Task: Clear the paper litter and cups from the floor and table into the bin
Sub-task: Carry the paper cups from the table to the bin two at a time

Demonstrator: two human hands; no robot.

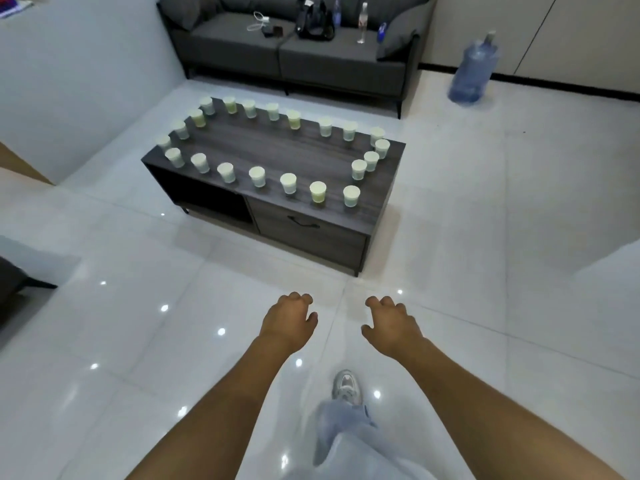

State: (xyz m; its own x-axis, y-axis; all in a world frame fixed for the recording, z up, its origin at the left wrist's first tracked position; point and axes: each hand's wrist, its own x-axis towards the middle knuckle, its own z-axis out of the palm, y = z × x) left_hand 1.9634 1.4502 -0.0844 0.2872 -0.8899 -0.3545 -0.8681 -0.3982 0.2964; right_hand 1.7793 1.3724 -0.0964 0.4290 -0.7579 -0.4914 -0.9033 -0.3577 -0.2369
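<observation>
**Cups ring the low table; both hands empty**

While both arms reach forward over the glossy white tile floor (121,306), the left hand (289,320) and right hand (391,323) hang with fingers loosely curled, holding nothing, in the lower middle of the frame. Ahead of them, mid-frame, stands a dark wood coffee table (277,147) with a drawer and an open shelf. Pale plastic cups (289,183) line its edges in a ring, leaving its middle bare. Wide open tile lies between the hands and the table's near edge, and more runs along its right side. Behind it, at the top, a dark grey sofa (294,57) carries cables, a black bag and bottles, all too blurred to name closer. A large blue water jug (472,72) stands upper right, smeared. One trainer (346,388) and a light trouser leg show at the bottom, partly cut off.
</observation>
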